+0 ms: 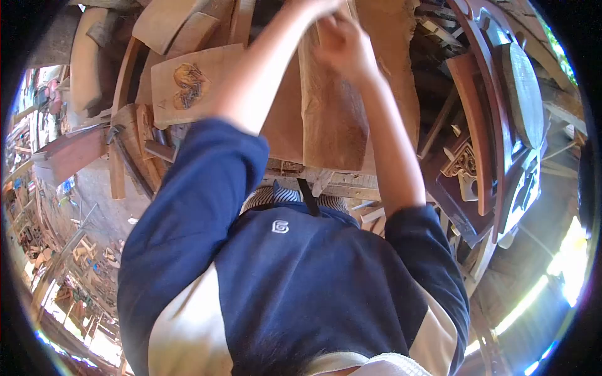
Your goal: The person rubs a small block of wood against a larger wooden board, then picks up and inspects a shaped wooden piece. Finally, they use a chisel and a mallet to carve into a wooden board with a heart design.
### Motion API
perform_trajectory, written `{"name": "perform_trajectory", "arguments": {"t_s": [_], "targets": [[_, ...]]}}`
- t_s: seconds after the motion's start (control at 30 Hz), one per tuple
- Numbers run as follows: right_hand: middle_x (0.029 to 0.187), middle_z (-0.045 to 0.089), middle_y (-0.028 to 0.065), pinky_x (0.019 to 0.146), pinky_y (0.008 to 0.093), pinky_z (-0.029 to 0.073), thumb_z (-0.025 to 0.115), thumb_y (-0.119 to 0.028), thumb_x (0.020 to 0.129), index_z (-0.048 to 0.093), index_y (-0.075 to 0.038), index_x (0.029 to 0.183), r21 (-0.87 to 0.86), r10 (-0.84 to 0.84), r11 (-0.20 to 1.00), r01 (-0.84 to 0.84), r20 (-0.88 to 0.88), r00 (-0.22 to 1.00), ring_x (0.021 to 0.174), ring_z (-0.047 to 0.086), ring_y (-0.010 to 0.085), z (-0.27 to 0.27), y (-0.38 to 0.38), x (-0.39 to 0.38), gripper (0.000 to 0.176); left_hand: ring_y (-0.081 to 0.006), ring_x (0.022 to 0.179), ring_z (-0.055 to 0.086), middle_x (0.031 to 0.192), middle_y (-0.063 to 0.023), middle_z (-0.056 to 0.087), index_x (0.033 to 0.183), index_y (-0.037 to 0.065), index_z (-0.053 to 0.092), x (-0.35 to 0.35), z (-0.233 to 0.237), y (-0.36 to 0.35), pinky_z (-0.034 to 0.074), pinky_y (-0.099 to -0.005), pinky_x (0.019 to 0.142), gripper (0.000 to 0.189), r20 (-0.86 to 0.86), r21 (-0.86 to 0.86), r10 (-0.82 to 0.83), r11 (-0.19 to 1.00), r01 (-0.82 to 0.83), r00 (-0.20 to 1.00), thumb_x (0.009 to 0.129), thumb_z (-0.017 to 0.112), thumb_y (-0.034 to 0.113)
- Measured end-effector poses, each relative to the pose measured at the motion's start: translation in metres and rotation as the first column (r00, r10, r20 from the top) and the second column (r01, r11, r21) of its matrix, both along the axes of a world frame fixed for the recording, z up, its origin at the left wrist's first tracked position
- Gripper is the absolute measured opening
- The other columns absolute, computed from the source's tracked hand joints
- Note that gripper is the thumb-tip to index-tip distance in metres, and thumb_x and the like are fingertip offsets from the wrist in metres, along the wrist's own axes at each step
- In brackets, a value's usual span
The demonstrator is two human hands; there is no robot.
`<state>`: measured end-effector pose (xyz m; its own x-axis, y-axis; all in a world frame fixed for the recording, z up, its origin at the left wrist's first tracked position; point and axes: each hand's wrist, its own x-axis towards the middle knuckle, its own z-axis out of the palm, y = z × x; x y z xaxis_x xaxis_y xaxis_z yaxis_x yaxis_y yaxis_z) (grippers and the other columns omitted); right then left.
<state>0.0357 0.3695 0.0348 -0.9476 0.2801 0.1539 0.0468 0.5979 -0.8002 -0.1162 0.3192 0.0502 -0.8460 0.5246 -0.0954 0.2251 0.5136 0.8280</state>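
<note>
A long, rough-edged wooden board (335, 125) lies in front of me on wider brown planks (392, 81). Over its far part is my right hand (345, 47), fingers curled inward and smeared by motion; what they hold, if anything, is hidden. My left hand (316, 6) reaches beyond it to the top edge of the view, close to the right one. Its fingers are blurred and partly cut off. Left of my left forearm rests a pale wood slab (197, 84) with a dark knot.
Curved wooden pieces (86, 62) and offcuts are stacked at the left. A dark, curved tool handle (133, 166) leans there. On the right stand curved reddish wooden parts (473, 135) and a carved ornament (463, 161). Scrap wood litters the ground at far left.
</note>
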Motion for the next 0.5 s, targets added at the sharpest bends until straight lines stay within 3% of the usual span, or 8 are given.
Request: {"name": "perform_trajectory", "arguments": {"t_s": [0.03,0.07,0.13,0.23,0.33,0.43,0.47,0.5], "targets": [[0.128,0.061,0.0161,0.081,0.0428,0.054,0.078,-0.015,0.064,0.070,-0.002,0.100,0.034,0.016,0.999,-0.017,0.016,1.000,0.093,0.065,0.0317,-0.004,-0.013,0.033,0.039,-0.0309,0.092,0.068,0.099,-0.0196,0.068,0.108,0.004,0.065,0.027,-0.007,-0.014,0.056,-0.0394,0.079,0.037,-0.024,-0.046,-0.083,0.996,0.082,0.996,0.079,0.070,0.026],[0.137,0.054,0.0179,0.088,0.0477,0.052,0.076,-0.014,0.063,0.068,-0.005,0.109,0.081,0.071,0.994,-0.076,0.066,0.995,0.106,0.061,0.0374,-0.003,-0.025,0.072,0.048,-0.0355,0.118,0.052,0.119,-0.0186,0.059,0.119,0.002,0.057,0.068,-0.008,-0.033,0.046,-0.0460,0.099,0.051,0.020,0.063,-0.088,0.994,0.087,0.996,0.078,0.074,0.029],[0.144,0.047,0.0226,0.105,0.0545,0.044,0.073,-0.010,0.062,0.064,-0.009,0.123,0.014,0.090,0.996,-0.093,0.124,0.988,0.131,0.044,0.0490,0.005,-0.068,0.154,0.062,-0.0348,0.122,0.052,0.125,-0.0183,0.059,0.126,0.004,0.057,0.145,-0.018,-0.070,0.038,-0.0466,0.109,0.057,-0.296,0.091,-0.060,0.992,0.091,0.953,0.077,0.077,0.024],[0.145,0.046,0.0204,0.112,0.0624,0.032,0.078,-0.013,0.055,0.064,-0.007,0.127,-0.046,0.100,0.995,-0.094,0.159,0.982,0.136,0.032,0.0577,0.023,-0.119,0.237,0.074,-0.0352,0.119,0.049,0.125,-0.0183,0.057,0.122,0.004,0.058,0.227,0.003,-0.124,0.037,-0.0474,0.103,0.053,-0.177,0.169,-0.078,0.980,0.108,0.981,0.073,0.077,0.014],[0.143,0.048,0.0202,0.115,0.0606,0.029,0.079,-0.014,0.053,0.066,-0.005,0.125,-0.015,0.159,0.987,-0.158,0.134,0.978,0.138,0.030,0.0555,0.024,-0.120,0.238,0.074,-0.0351,0.116,0.051,0.123,-0.0181,0.058,0.122,0.004,0.058,0.236,0.005,-0.136,0.035,-0.0485,0.104,0.053,-0.134,0.178,0.002,0.984,0.022,0.991,0.072,0.077,0.012],[0.136,0.055,0.0228,0.116,0.0583,0.028,0.073,-0.012,0.058,0.067,-0.006,0.123,0.060,0.159,0.984,-0.166,0.113,0.981,0.135,0.044,0.0414,0.024,-0.094,0.161,0.065,-0.0356,0.108,0.058,0.111,-0.0185,0.062,0.122,0.003,0.057,0.166,-0.015,-0.108,0.044,-0.0492,0.097,0.054,-0.213,0.243,0.027,0.970,0.026,0.977,0.073,0.076,0.013],[0.133,0.058,0.0216,0.115,0.0534,0.032,0.072,-0.014,0.060,0.066,-0.007,0.125,-0.005,0.111,0.994,-0.112,0.165,0.980,0.131,0.049,0.0388,0.009,-0.076,0.130,0.066,-0.0334,0.108,0.063,0.109,-0.0178,0.065,0.125,0.002,0.057,0.129,-0.022,-0.091,0.049,-0.0485,0.093,0.054,-0.177,0.244,0.026,0.970,0.018,0.984,0.075,0.075,0.012],[0.130,0.061,0.0206,0.109,0.0464,0.042,0.073,-0.015,0.062,0.065,-0.010,0.127,-0.557,-0.026,0.795,0.240,0.364,0.931,0.126,0.054,0.0360,-0.004,-0.060,0.082,0.066,-0.0319,0.104,0.066,0.105,-0.0182,0.068,0.123,0.001,0.057,0.088,-0.029,-0.071,0.053,-0.0458,0.089,0.052,0.121,0.259,0.038,0.964,-0.068,0.992,0.076,0.075,0.016]]}}
